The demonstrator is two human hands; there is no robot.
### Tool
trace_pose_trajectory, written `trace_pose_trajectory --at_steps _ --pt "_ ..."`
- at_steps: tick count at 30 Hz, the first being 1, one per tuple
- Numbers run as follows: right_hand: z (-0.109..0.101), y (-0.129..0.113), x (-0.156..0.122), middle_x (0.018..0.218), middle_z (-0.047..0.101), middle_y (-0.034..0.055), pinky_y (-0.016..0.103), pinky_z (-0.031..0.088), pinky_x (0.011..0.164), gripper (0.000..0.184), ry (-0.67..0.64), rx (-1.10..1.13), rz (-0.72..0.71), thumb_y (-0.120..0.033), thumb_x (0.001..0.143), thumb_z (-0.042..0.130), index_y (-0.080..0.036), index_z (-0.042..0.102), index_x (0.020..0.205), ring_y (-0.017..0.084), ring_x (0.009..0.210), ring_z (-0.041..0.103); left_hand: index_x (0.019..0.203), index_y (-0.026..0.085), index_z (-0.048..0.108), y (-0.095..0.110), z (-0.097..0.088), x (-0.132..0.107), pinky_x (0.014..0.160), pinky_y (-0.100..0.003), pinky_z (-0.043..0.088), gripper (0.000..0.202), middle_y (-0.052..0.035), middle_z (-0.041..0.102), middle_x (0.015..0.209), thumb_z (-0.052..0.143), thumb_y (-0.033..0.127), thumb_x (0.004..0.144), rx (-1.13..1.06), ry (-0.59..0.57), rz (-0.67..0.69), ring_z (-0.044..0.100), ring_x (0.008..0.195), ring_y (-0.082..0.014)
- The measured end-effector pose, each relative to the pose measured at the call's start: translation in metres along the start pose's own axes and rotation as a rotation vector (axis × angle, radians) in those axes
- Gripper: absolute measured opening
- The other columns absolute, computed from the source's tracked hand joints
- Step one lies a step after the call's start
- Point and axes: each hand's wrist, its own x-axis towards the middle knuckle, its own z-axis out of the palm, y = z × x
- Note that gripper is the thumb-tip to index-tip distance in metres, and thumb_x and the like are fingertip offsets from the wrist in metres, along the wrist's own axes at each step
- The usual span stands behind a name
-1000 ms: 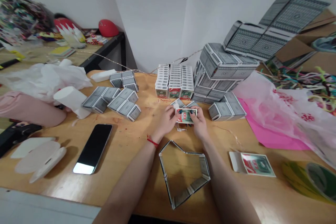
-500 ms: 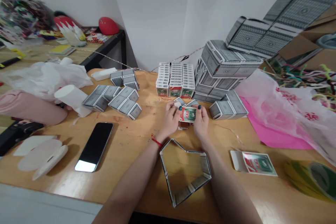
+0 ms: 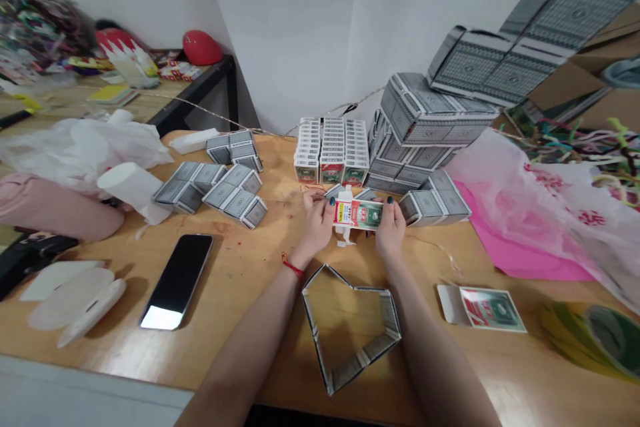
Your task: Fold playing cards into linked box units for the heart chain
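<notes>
Between my hands is a small green, red and white playing-card box (image 3: 367, 214), its printed end flap spread toward the left. My left hand (image 3: 317, 221) pinches the flap end, thumb on top. My right hand (image 3: 391, 225) grips the opposite end the same way. Below the box lie torn white paper scraps (image 3: 345, 237). A heart-shaped ring of folded card boxes (image 3: 320, 341) stands on the table between my forearms. Beyond my hands stand rows of stacked card boxes (image 3: 331, 150), and grey patterned card pieces partly hidden by my fingers.
On the right is a tall stack of grey card blocks (image 3: 425, 113), an opened card box (image 3: 493, 309) and a tape roll (image 3: 595, 340). To the left lie a phone (image 3: 177, 280), grey card blocks (image 3: 235, 193), a white paper roll (image 3: 127, 183) and a pink bottle (image 3: 55, 203).
My hands have moved slightly apart. The card box's left end has opened out, so its yellow, red and white printed flap now shows. The heart-shaped ring stays in place.
</notes>
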Motion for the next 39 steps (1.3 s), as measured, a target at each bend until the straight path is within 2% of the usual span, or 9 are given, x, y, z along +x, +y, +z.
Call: trace_pose_trajectory --at_steps 8,16,19,25,28,31,34,37,39 --pt "-0.006 0.000 0.008 0.057 0.052 -0.0041 0.021 0.031 0.034 0.030 0.100 0.076 0.039 -0.046 0.078 0.041 -0.021 0.057 0.078 0.009 0.039 0.041 0.077 0.014 0.059 -0.021 -0.015 0.012 0.095 -0.031 0.038 0.035 -0.0093 0.042 0.108 0.035 0.037 0.087 -0.064 0.062 -0.131 0.045 0.104 -0.0168" --pt "-0.009 0.000 0.016 0.059 0.057 -0.0066 0.021 0.032 0.035 0.019 0.131 0.379 0.210 -0.038 0.075 0.049 -0.022 0.055 0.080 0.008 0.041 0.047 0.082 0.013 0.060 -0.056 -0.041 0.024 0.091 -0.024 0.039 0.030 -0.0072 0.045 0.104 0.039 0.034 0.085 -0.051 0.318 -0.297 0.048 0.098 -0.0142" --pt "-0.010 0.000 0.018 0.062 0.060 -0.0058 0.020 0.038 0.042 0.011 0.039 0.579 0.370 -0.030 0.075 0.050 -0.021 0.054 0.077 0.007 0.044 0.050 0.077 0.013 0.061 -0.059 -0.050 0.024 0.089 -0.028 0.039 0.030 -0.0072 0.048 0.096 0.040 0.034 0.084 0.055 0.263 -0.271 0.050 0.091 -0.0153" --pt "-0.014 -0.005 0.021 0.056 0.057 -0.0051 0.019 0.037 0.041 0.013 -0.064 0.757 0.455 -0.023 0.079 0.044 -0.019 0.053 0.071 0.006 0.041 0.046 0.063 0.016 0.061 -0.047 -0.060 0.015 0.087 -0.035 0.037 0.027 -0.0048 0.053 0.083 0.047 0.033 0.080 0.273 -0.092 -0.068 0.048 0.085 -0.0175" --pt "-0.013 -0.006 0.019 0.053 0.053 -0.0056 0.020 0.039 0.042 0.013 -0.104 0.708 0.437 -0.025 0.079 0.045 -0.020 0.051 0.068 0.007 0.041 0.044 0.057 0.018 0.058 -0.043 -0.060 0.012 0.084 -0.037 0.036 0.027 -0.0041 0.052 0.075 0.052 0.035 0.077 0.390 -0.106 -0.014 0.047 0.081 -0.0183" --pt "-0.011 -0.006 0.017 0.051 0.051 -0.0060 0.022 0.042 0.045 0.014 -0.124 0.695 0.430 -0.026 0.078 0.046 -0.020 0.050 0.066 0.007 0.041 0.044 0.065 0.018 0.059 -0.039 -0.060 0.013 0.080 -0.036 0.039 0.022 -0.0041 0.051 0.073 0.052 0.034 0.077 0.427 0.004 -0.028 0.047 0.078 -0.0184" --pt "-0.010 -0.005 0.017 0.051 0.052 -0.0059 0.022 0.043 0.046 0.013 -0.124 0.728 0.460 -0.025 0.077 0.047 -0.020 0.050 0.065 0.007 0.042 0.045 0.078 0.019 0.062 -0.036 -0.057 0.015 0.087 -0.039 0.039 0.016 -0.0071 0.055 0.091 0.052 0.031 0.077 0.399 0.111 -0.006 0.049 0.094 -0.0207" --pt "-0.010 -0.003 0.017 0.051 0.053 -0.0060 0.022 0.043 0.046 0.012 -0.121 0.724 0.486 -0.026 0.076 0.048 -0.020 0.052 0.067 0.007 0.042 0.047 0.087 0.021 0.064 -0.037 -0.050 0.017 0.099 -0.043 0.032 0.018 -0.0073 0.050 0.118 0.052 0.029 0.077 0.347 0.016 0.063 0.041 0.115 -0.0233" --pt "-0.009 -0.002 0.017 0.054 0.056 -0.0057 0.022 0.044 0.048 0.010 -0.132 0.704 0.490 -0.026 0.076 0.048 -0.020 0.053 0.070 0.008 0.045 0.050 0.093 0.022 0.064 -0.039 -0.045 0.017 0.101 -0.044 0.030 0.021 -0.0063 0.049 0.123 0.052 0.029 0.077 0.331 -0.066 0.083 0.039 0.119 -0.0237"
